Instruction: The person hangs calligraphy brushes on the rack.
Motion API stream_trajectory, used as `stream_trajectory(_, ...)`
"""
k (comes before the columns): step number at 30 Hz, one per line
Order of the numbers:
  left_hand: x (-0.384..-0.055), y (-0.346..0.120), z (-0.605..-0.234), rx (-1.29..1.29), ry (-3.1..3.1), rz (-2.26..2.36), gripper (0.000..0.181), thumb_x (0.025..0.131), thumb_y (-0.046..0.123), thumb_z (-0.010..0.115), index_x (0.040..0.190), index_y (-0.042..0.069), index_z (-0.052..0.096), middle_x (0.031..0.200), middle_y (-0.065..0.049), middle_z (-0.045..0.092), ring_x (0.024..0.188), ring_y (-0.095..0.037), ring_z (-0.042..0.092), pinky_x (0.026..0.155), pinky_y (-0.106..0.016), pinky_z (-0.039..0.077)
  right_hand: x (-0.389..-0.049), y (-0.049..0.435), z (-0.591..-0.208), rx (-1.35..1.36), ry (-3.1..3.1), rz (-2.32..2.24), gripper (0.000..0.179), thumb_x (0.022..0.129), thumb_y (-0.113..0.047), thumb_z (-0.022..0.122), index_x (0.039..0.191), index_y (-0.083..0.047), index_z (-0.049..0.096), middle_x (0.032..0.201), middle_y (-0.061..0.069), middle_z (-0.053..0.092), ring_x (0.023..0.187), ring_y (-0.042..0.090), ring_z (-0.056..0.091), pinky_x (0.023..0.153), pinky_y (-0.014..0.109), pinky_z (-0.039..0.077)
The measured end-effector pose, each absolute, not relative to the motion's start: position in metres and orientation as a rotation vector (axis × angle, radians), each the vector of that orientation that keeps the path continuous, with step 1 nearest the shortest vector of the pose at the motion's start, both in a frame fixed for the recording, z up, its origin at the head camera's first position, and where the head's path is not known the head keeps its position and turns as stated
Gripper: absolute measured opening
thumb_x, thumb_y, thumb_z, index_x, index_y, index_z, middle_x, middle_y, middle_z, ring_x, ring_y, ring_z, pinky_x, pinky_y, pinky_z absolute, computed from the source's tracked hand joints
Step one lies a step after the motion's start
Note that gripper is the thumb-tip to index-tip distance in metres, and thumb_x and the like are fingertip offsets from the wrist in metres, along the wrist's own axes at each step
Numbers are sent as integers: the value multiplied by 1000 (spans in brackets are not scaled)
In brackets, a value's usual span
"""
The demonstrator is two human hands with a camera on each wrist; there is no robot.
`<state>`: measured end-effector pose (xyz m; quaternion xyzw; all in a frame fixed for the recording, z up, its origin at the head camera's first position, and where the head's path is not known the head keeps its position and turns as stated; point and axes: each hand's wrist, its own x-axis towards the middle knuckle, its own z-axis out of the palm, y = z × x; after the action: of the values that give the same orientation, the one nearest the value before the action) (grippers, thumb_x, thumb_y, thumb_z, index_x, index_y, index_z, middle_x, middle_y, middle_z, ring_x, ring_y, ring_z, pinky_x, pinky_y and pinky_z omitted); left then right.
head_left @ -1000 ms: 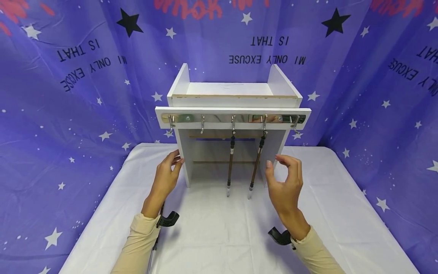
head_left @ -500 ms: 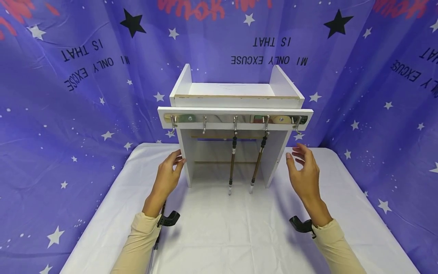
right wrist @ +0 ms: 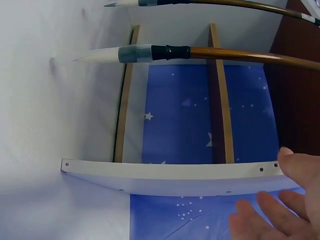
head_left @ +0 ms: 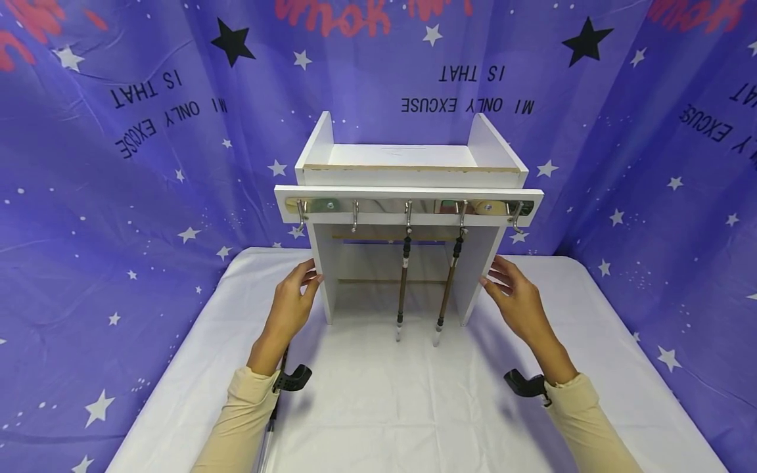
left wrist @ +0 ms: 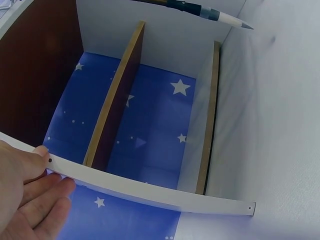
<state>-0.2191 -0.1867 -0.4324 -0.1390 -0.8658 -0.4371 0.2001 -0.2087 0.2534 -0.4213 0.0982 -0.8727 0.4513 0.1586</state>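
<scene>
A white wooden rack [head_left: 411, 177] stands upright on the table, with a metal hook rail [head_left: 384, 206] along its front. Two brown-handled calligraphy brushes, a left brush [head_left: 403, 282] and a right brush [head_left: 449, 282], hang tips down from separate hooks. My left hand [head_left: 290, 303] holds the left side panel [left wrist: 135, 177], thumb at its front edge and fingers along the outside. On the opposite side, my right hand [head_left: 519, 301] has its thumb on the edge of the right side panel [right wrist: 165, 170], with the fingers around the outer face. The brush tips hang just inside the panels.
White cloth [head_left: 378, 407] covers the table. A thin dark rod [head_left: 273, 414] lies partly hidden beside my left forearm. Purple star-patterned curtain [head_left: 378, 79] surrounds the back and sides. Black curved mounts sit at both wrists.
My right hand moved outward from in front of the right panel, then came in against its outer side. My left hand stayed at the left panel. The brushes sway slightly.
</scene>
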Motion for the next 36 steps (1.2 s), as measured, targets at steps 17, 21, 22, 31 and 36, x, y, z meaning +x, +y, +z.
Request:
stream_trajectory(17,-216,-190,-433,-387,-2446,-1228,39,109,16,62,144,1,59,136,-22,67,118,-41,70,104,-54,57,-213,258,-426,300,-2551,1292,50,108,-31,63,150,-6,56,147,20,61,130,41,65,99,32,60)
stream_trajectory(21,-213,-194,-435,-374,-2451,-1229,40,111,23,59,146,3,59,139,-20,66,119,-40,69,103,-54,57,-214,258,-426,298,-2528,1306,47,108,-31,64,148,-6,58,145,19,63,128,40,66,91,9,54)
stream_trajectory(22,-211,-195,-436,-366,-2453,-1231,41,111,24,58,146,3,58,139,-20,66,120,-40,69,104,-55,57,-214,258,-426,297,-2522,1314,47,108,-30,63,148,-6,58,144,20,63,128,40,66,90,5,52)
stream_trajectory(31,-200,-214,-445,-166,-2501,-1183,35,110,18,57,140,1,63,135,-21,67,118,-40,69,96,-55,60,-216,258,-428,306,-2504,1318,48,108,-30,64,148,-5,58,144,21,63,127,41,66,87,0,48)
stream_trajectory(36,-195,-221,-451,-51,-2579,-1126,37,110,19,57,142,0,62,135,-22,67,118,-40,69,96,-56,58,-217,257,-428,307,-2488,1326,47,107,-28,65,147,-4,59,143,21,64,125,41,67,86,0,49)
